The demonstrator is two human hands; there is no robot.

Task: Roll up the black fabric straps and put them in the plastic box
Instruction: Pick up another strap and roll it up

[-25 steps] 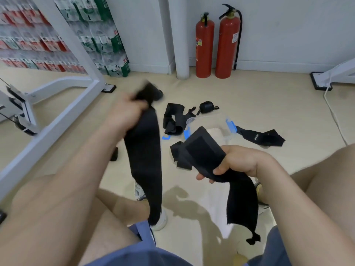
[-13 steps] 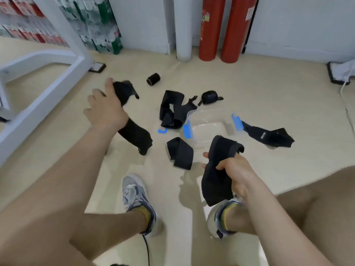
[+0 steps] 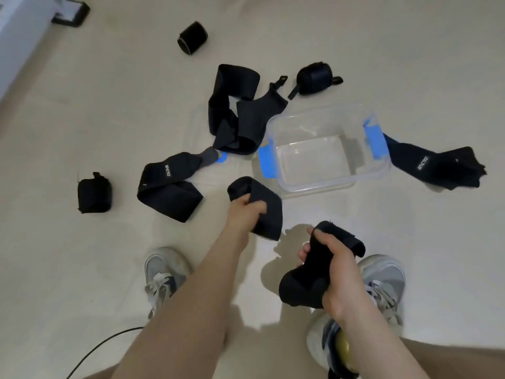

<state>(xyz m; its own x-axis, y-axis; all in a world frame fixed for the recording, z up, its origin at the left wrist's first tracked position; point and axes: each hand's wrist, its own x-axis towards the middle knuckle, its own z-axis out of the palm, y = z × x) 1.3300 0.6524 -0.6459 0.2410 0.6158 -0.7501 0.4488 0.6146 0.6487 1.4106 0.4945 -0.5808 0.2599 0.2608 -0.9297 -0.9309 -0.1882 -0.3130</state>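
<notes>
My left hand [image 3: 244, 214] grips a flat black strap [image 3: 266, 207] lying on the floor just in front of the clear plastic box [image 3: 326, 179], which has blue clips and nothing inside. My right hand [image 3: 332, 272] holds a bunched black strap [image 3: 300, 289] above my right shoe. Loose straps lie on the floor: one with white lettering [image 3: 169, 186] at the left, a long tangled one [image 3: 235, 110] behind the box, another [image 3: 437, 168] to its right. Three rolled straps sit at the far left [image 3: 94, 196], at the top [image 3: 192, 37] and behind the box [image 3: 314, 77].
My two white shoes [image 3: 161, 272] stand on the beige floor near the bottom. A clear lid with a blue tab [image 3: 221, 158] lies under the tangled strap. A white metal frame foot [image 3: 69, 12] is at the top left. A black cable [image 3: 103, 344] runs at the bottom left.
My left hand dropped the long strap on the floor at the left and moved right onto the flat strap by the box. The view tilted down. My right hand kept its strap.
</notes>
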